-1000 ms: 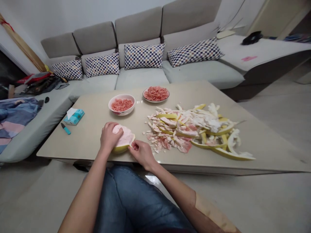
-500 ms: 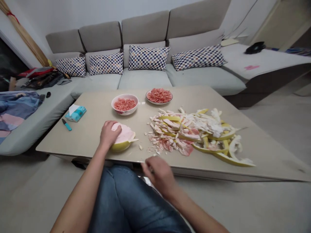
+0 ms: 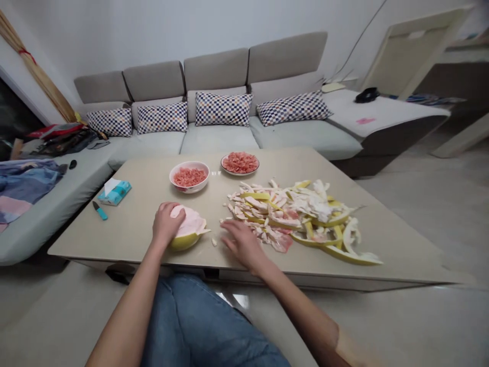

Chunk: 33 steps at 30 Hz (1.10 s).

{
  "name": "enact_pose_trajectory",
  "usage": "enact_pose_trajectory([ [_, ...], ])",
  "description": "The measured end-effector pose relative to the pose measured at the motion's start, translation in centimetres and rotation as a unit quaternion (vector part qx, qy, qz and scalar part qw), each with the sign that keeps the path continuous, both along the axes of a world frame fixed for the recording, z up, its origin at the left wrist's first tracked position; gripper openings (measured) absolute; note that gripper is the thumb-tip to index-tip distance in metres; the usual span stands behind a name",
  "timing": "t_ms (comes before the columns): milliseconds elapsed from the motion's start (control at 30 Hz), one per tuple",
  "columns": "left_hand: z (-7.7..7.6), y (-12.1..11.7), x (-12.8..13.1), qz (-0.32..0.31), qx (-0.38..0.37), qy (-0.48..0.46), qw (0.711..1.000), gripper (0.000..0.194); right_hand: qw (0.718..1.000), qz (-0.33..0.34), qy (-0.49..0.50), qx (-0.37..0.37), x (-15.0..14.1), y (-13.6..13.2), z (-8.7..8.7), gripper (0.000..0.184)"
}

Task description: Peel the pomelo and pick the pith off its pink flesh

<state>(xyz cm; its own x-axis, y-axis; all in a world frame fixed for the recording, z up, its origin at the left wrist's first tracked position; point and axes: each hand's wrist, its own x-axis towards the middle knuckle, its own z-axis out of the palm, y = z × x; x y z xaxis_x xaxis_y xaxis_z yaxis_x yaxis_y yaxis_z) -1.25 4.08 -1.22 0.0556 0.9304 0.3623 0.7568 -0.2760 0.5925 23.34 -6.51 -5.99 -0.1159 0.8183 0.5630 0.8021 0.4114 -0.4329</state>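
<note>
A partly peeled pomelo [image 3: 186, 232] rests near the table's front edge, pale pink pith on top and yellow-green rind below. A strip of rind juts from its right side. Wrapped over its upper left is my left hand [image 3: 166, 223], steadying it. My right hand [image 3: 243, 244] hovers at the left end of the peel heap, fingers apart and nothing seen in them. A small pale scrap [image 3: 214, 242] lies between the pomelo and that hand. Yellow rind strips, white pith and pinkish membrane make up the peel heap [image 3: 305, 209].
Behind the pomelo stand a white bowl [image 3: 189, 189] and a dark-rimmed plate [image 3: 240, 173], both with red pomelo flesh. A tissue pack [image 3: 115, 192] and a small teal-handled knife [image 3: 100, 211] lie at the table's left. The sofa [image 3: 217, 137] runs along the far side.
My right hand let go of the pomelo's rind, drew back toward me, then reached forward to the peel heap and opened. My left hand stayed on the pomelo. The camera view shifted.
</note>
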Motion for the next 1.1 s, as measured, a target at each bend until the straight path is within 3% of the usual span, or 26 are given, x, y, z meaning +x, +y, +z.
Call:
enact_pose_trajectory([
  [100,0.1,0.1,0.0,0.001,0.0,-0.004,1.0,0.028,0.999,0.025,0.032,-0.035,-4.0,0.7,-1.6,0.035],
  [233,0.0,0.3,-0.1,-0.006,0.007,-0.014,1.0,0.029,0.996,0.019,0.049,-0.073,-6.0,2.1,-1.1,0.028],
  [367,-0.2,0.4,-0.2,-0.004,0.004,-0.02,1.0,0.03,0.993,0.016,-0.021,-0.115,-6.1,2.4,-0.1,0.017],
  [667,-0.1,0.1,0.2,0.004,0.003,-0.019,1.0,0.028,0.982,-0.03,-0.12,-0.142,-7.2,0.8,1.3,0.022],
  [967,-0.2,0.1,0.8,0.004,-0.004,-0.006,1.0,0.025,0.982,-0.026,-0.095,-0.162,-7.1,-1.4,1.8,0.025],
  [1100,-0.2,0.3,0.4,0.013,-0.012,-0.022,1.0,0.025,0.984,0.053,-0.041,-0.166,-7.0,-3.3,1.7,0.021],
])
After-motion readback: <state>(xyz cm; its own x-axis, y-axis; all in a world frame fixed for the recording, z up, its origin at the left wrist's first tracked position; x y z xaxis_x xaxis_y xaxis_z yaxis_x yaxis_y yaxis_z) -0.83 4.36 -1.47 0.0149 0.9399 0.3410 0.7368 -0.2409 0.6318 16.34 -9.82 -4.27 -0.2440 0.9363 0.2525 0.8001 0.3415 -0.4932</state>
